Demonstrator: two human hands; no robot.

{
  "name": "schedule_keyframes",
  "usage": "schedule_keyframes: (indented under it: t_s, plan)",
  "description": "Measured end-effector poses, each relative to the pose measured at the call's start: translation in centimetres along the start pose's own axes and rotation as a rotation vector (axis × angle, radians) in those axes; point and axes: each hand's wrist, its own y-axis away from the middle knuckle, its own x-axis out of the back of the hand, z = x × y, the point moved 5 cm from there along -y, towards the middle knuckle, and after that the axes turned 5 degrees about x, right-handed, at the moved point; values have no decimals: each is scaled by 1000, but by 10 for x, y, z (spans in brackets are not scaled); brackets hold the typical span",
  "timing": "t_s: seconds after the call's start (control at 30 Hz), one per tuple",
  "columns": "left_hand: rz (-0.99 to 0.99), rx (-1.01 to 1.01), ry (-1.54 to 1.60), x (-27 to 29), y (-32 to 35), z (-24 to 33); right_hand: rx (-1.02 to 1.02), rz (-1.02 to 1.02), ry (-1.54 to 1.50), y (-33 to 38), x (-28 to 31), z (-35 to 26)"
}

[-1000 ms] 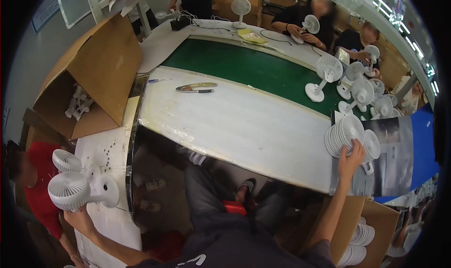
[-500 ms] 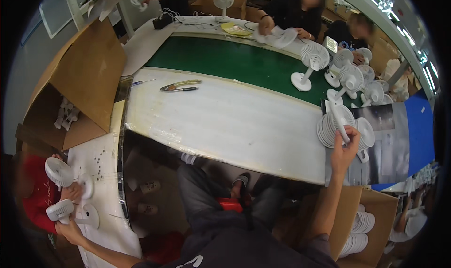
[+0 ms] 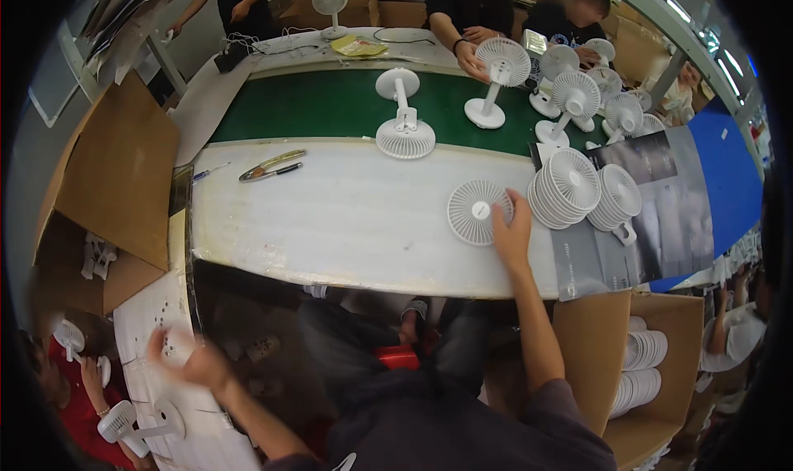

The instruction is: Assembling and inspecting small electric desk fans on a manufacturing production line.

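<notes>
My right hand [image 3: 514, 227] grips the right edge of a round white fan grille [image 3: 471, 213], held over the white tabletop beside a stack of similar grilles [image 3: 566, 188]. My left hand [image 3: 194, 362], smeared by motion, is above the side table at the lower left. Its thumb and fingers look apart, with nothing between them. Nearest to it is a white desk fan [image 3: 149, 430] on that side table. Another white fan [image 3: 403, 117] lies across the near edge of the green belt, its head toward me.
Pliers [image 3: 271, 167] and a screwdriver [image 3: 212, 171] lie at the table's left. Several fans [image 3: 576, 95] stand on the green belt [image 3: 314, 107], one touched by a co-worker's hand [image 3: 471, 60]. Cardboard boxes stand left [image 3: 116, 173] and lower right [image 3: 582, 363].
My right hand has brought a grille leftward from the stack. My left hand has left the fan on the side table. Another fan now lies at the belt's near edge. The view has shifted.
</notes>
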Motion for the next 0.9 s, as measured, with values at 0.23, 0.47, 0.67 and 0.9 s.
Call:
schedule_keyframes:
  t_s: [0.23,0.47,0.67,0.9]
  plan:
    - [-882,-603,521,-248,123,221,184,0,210,9,-9,-7]
    - [-929,-963,457,-363,172,274,43,-69,227,0,-12,-7]
    - [-1029,-887,567,-389,167,263,42,-74,249,-2,-14,-11]
    - [-1146,436,813,-414,44,254,152,-97,249,-3,-17,-7]
